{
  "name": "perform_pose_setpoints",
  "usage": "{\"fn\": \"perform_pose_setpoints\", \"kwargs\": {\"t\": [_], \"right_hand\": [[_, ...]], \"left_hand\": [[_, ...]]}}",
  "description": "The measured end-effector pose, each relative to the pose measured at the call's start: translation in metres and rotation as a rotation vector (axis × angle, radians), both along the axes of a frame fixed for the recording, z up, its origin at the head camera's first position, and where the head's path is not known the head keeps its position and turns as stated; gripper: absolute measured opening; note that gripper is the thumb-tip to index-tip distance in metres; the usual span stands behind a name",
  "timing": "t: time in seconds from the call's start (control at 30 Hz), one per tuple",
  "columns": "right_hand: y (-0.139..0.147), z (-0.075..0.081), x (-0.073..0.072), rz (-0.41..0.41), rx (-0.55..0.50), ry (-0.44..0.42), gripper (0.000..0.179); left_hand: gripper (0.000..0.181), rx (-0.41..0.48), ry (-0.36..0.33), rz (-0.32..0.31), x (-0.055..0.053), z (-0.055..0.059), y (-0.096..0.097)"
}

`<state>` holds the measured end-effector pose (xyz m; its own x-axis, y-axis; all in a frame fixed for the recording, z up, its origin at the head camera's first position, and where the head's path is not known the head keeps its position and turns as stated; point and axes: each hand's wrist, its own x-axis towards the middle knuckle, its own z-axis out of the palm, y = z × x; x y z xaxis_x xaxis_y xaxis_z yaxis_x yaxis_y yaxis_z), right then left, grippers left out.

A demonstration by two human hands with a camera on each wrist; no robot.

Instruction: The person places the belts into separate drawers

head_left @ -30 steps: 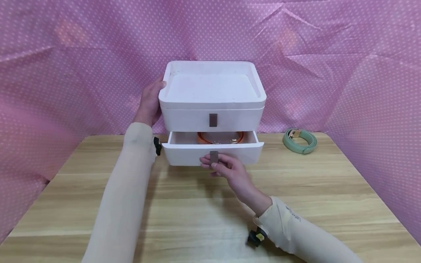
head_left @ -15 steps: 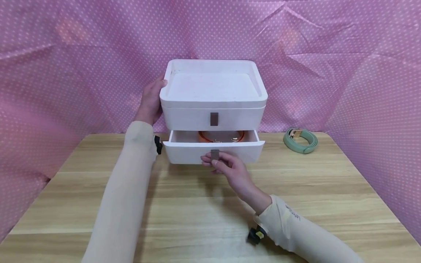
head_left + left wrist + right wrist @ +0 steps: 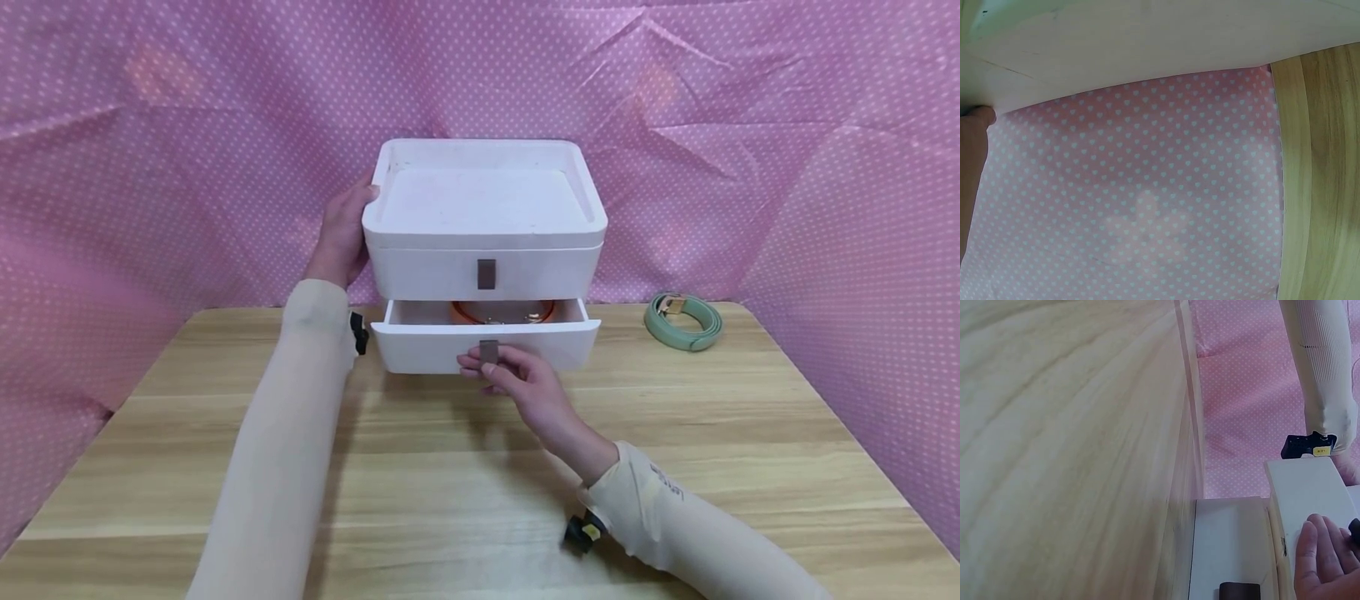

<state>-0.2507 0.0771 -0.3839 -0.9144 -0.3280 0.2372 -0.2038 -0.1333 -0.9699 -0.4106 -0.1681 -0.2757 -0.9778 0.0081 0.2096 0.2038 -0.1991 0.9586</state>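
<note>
Pinching the vertical pull tab [image 3: 488, 351] of the partly extended lower drawer [image 3: 423, 351] with the nearer right hand [image 3: 529, 393], while touching the left side of the drawer organizer [image 3: 483, 204] with the left hand [image 3: 342, 237], finger spread not discernible.

We wear close-fitting cream sleeves: the left sleeve [image 3: 273, 442] runs up from the bottom edge left of centre in the head view, the right sleeve [image 3: 697, 533] from the lower right. Both end at the wrist, leaving the left hand [image 3: 342, 237] and right hand [image 3: 536, 396] bare. Near the right cuff we see small dark lettering [image 3: 667, 483], too tiny to read. Each wrist carries a black camera unit, the left one [image 3: 359, 333] and the right one [image 3: 579, 535], angular and compact. At the upper right of the right wrist view, our left sleeve shows fine lengthwise ribbing and a thin dark line across it; its black unit bears a yellow label [image 3: 1322, 451].
</note>
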Motion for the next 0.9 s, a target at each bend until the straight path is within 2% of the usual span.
{"fn": "perform_pose_setpoints", "kwargs": {"t": [0.27,0.57,0.9], "right_hand": [[-0.0015,-0.0027,-0.0034,-0.008,-0.003,0.017,0.029],[-0.0015,0.0009,-0.0032,-0.014,-0.008,-0.013,0.030],[0.0011,-0.0014,-0.0083,0.015,-0.003,0.005,0.031]], "left_hand": [[0.049,0.008,0.006,-0.017,-0.0008,0.0000,-0.0015],[0.049,-0.001,0.029,-0.015,-0.0002,-0.0002,-0.0016],[0.049,-0.001,0.001,-0.022,-0.0006,-0.0003,-0.0020]]}}
